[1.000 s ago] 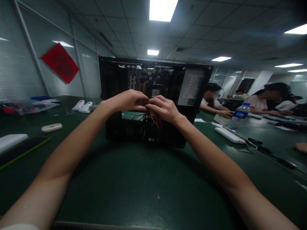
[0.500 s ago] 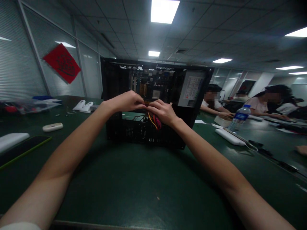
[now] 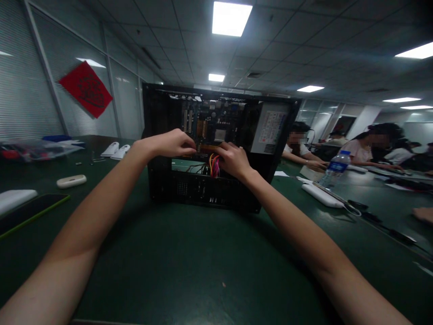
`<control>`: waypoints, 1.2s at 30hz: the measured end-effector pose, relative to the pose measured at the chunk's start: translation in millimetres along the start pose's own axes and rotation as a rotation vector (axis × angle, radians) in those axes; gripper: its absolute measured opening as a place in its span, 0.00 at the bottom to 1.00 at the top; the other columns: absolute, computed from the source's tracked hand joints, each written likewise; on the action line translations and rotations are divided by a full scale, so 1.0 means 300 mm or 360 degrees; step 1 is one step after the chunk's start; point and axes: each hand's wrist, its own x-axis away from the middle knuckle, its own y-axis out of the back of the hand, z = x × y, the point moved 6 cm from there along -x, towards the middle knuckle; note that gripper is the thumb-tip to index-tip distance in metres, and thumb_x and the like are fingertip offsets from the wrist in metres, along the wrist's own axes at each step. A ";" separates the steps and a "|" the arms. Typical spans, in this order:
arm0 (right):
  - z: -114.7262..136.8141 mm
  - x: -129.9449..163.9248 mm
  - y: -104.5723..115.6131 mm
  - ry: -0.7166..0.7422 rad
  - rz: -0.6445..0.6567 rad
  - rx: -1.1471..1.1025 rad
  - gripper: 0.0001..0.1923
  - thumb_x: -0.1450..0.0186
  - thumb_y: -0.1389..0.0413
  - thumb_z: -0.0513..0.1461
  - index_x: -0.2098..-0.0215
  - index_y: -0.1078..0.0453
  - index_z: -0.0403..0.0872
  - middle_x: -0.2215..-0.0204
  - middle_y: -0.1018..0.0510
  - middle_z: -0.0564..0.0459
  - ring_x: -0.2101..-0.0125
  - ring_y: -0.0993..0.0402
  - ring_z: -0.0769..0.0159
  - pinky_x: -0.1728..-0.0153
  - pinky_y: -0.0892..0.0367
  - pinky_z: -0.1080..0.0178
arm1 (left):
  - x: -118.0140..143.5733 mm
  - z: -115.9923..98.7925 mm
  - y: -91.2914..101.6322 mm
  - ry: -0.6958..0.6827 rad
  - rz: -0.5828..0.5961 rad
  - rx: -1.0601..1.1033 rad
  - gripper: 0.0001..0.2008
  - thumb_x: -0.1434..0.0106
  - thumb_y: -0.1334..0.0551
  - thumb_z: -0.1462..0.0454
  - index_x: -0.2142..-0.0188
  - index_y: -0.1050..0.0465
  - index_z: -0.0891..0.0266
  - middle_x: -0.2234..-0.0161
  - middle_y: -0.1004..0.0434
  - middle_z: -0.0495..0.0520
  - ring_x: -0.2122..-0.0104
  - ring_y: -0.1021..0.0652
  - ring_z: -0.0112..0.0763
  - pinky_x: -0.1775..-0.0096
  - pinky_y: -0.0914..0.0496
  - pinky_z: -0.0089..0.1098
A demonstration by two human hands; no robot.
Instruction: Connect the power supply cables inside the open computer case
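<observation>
A black computer case (image 3: 158,185) stands upright on the green table, its open side facing me, with a motherboard (image 3: 206,113) inside. My left hand (image 3: 177,143) is in front of the board's lower left, its thumb and fingertips a little apart and nothing visible between them. My right hand (image 3: 233,158) is bent around a bundle of yellow, red and purple cables (image 3: 214,166) below the board. Its fingertips are partly hidden, so the plug end does not show. A grey power supply (image 3: 269,128) sits at the case's upper right.
On the left lie a dark phone-like slab with a green edge (image 3: 34,211) and a beige oval case (image 3: 71,181). To the right are a water bottle (image 3: 338,167), a white power bank (image 3: 321,195) and cords. Other people sit farther right along the table (image 3: 203,262).
My left hand has drawn left, away from my right hand, and its fingertips have parted. The coloured cables have shifted slightly up and left beside my right hand.
</observation>
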 end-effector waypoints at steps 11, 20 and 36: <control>-0.015 0.131 0.060 -0.0174 -0.0238 -0.0074 0.07 0.35 0.44 0.36 0.58 0.26 0.45 0.60 0.23 0.46 0.60 0.27 0.56 0.63 0.34 0.59 | -0.060 0.004 -0.053 -0.0139 0.0021 0.0192 0.22 0.32 0.41 0.56 0.42 0.28 0.64 0.48 0.21 0.58 0.54 0.21 0.34 0.56 0.31 0.28; 0.098 0.175 0.124 -0.0082 -0.0112 -0.0158 0.09 0.29 0.47 0.37 0.54 0.26 0.47 0.55 0.23 0.44 0.56 0.29 0.54 0.58 0.28 0.54 | -0.144 -0.145 -0.177 -0.0642 -0.0190 0.0212 0.16 0.34 0.37 0.62 0.48 0.24 0.62 0.55 0.19 0.58 0.58 0.21 0.34 0.59 0.32 0.29; 0.219 0.358 0.195 0.0112 0.0100 -0.0653 0.26 0.30 0.52 0.30 0.36 0.37 0.51 0.31 0.44 0.41 0.33 0.43 0.51 0.40 0.33 0.42 | -0.009 0.044 -0.155 0.0123 0.0630 0.0047 0.29 0.39 0.39 0.43 0.46 0.22 0.57 0.51 0.18 0.58 0.57 0.20 0.38 0.61 0.31 0.27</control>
